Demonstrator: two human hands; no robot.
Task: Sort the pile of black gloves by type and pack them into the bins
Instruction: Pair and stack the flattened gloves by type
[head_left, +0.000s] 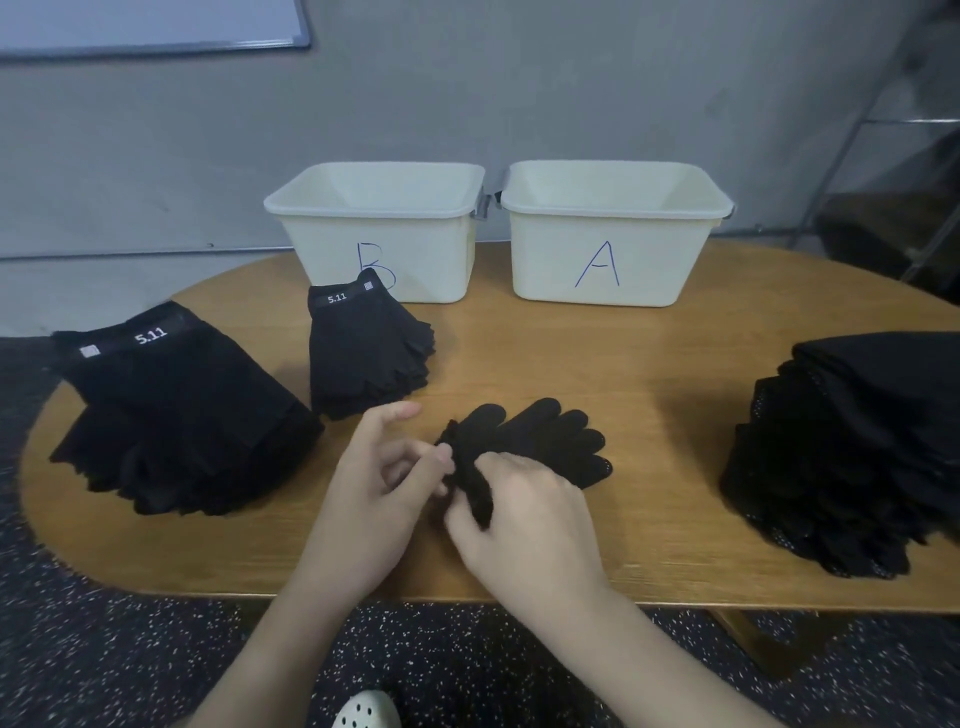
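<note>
Oval wooden table (675, 364) seen from above, with two cream bins at the far edge side by side, nearly touching: bin marked B (384, 228) on the left, bin marked A (613, 228) on the right, nothing visible inside as far as can be told from this angle. Middle of the table, near the front edge: a small bundle of black dotted knit gloves (535, 436), fingers fanned out toward the right, cuff end bunched up toward the person. Left hand (384, 483) pinching the cuff edge between thumb and fingertips, index finger sticking out loose toward the back. Right hand (524, 525) curled over the cuff end from the near side, gripping it, fingertips hidden under the fabric. Left side: a big stack of black 5.11 fingerless gloves (176, 415) hanging slightly over the table's left rim, and just beside it a smaller stack of the same 5.11 type (369, 353) sitting right in front of bin B, its top corner covering part of the letter. Far right: a tall pile of dotted black gloves (852, 452), well apart from the hands. Speckled dark floor (104, 649) below, tip of a white perforated clog (366, 709) at the bottom.
</note>
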